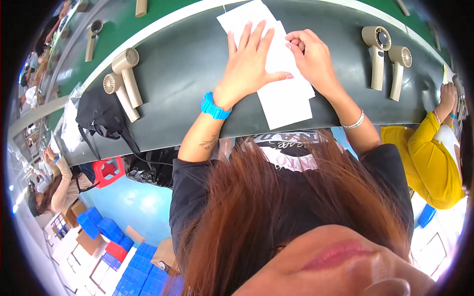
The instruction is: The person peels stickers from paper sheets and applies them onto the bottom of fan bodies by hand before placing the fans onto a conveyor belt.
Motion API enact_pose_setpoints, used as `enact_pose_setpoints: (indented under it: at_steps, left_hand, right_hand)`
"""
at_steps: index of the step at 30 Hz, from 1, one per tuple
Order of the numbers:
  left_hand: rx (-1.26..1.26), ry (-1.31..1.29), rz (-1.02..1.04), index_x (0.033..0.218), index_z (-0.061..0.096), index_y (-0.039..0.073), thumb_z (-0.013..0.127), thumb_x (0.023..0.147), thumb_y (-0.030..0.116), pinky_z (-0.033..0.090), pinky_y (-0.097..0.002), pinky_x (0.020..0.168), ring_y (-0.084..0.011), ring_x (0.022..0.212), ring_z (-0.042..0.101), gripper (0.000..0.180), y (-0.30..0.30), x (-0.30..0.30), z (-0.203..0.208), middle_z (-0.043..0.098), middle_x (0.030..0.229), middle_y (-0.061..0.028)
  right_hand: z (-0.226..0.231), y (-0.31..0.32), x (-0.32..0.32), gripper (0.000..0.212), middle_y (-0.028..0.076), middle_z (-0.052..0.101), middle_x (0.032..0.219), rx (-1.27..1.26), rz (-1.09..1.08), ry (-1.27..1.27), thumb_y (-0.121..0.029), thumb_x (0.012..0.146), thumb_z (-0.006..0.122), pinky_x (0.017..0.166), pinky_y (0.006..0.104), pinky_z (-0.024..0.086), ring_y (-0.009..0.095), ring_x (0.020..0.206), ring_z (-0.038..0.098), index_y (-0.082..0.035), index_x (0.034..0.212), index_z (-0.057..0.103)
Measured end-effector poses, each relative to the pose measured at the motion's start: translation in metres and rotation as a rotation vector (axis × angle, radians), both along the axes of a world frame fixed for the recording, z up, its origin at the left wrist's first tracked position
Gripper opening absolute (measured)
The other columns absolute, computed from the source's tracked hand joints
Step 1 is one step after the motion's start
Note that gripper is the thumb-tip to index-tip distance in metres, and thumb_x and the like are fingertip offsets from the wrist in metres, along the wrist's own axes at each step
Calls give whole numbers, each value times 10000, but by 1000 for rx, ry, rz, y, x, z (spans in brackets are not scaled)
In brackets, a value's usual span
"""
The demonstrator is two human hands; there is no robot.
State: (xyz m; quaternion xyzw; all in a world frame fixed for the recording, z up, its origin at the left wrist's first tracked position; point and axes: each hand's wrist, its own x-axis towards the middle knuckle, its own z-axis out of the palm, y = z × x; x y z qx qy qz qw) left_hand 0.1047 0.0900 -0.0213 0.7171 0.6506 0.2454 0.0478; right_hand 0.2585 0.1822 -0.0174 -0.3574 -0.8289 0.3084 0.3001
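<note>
White paper sheets (286, 106) are lying on the dark worktop (177, 74), directly in front of the person, as I can see it in the head view. They look plain and bright, with straight edges and sharp corners. They overlap each other but are not aligned: the edges make small steps on the right side, and the whole group is spread in a slanting line, from the far side of the worktop to close to its near edge. How many sheets there are, I cannot tell.

The left hand (251, 63) lies over the sheets with the palm down. Its fingers are spread wide, the thumb points to the right, and it does not grasp anything. The right hand (316, 59) is at the right edge of the sheets, with its fingers bent inward and the thumb close to the index finger. Whether these fingertips pinch the paper, I cannot tell.

On the left wrist there is a blue watch (216, 107), on the right one a silver bracelet (354, 120). Two beige handheld fans (132, 86) lie to the left, next to a black bag (101, 113); another beige pair (377, 71) lies to the right. Farther right sits a person in yellow (429, 167).
</note>
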Motion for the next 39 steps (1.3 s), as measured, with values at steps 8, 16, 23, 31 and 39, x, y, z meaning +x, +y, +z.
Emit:
enact_pose_setpoints:
  at_steps: [8,16,23,31,39]
  left_hand:
    - [-31,-44,29,1375,376,64,737,634,583,108,-638,1056,-388,1374,187,974,-2,1,0,284,1463,-157]
    - [-11,33,27,1355,381,17,718,623,622,134,-671,1031,-428,1343,224,1007,0,-5,3,288,1438,-216]
    - [-54,18,34,1366,371,22,663,665,647,150,-665,1024,-410,1338,252,983,-2,-3,4,288,1439,-217]
    - [553,-24,482,1099,535,11,592,815,141,346,-431,1002,-415,1144,445,317,73,-183,31,528,1122,-256]
    - [-35,169,1269,1143,481,-15,595,827,257,461,-485,860,-396,1063,544,432,82,-346,-16,564,1046,-281]
  right_hand:
    - [2,8,-1,86,83,573,787,-13,34,-106,-18,803,627,624,308,462,195,660,566,2,884,603]
    - [5,19,-6,123,89,566,790,23,96,-98,-17,805,609,636,312,457,208,666,567,-7,922,572]
    - [56,4,8,78,80,542,889,66,312,-45,19,845,540,725,279,428,191,805,542,-16,912,521]
    - [51,26,37,99,0,500,888,-212,103,201,42,890,536,791,201,390,75,830,479,4,980,517]
    - [31,36,46,63,19,540,922,-307,80,185,25,875,576,771,204,402,87,810,513,12,936,569]
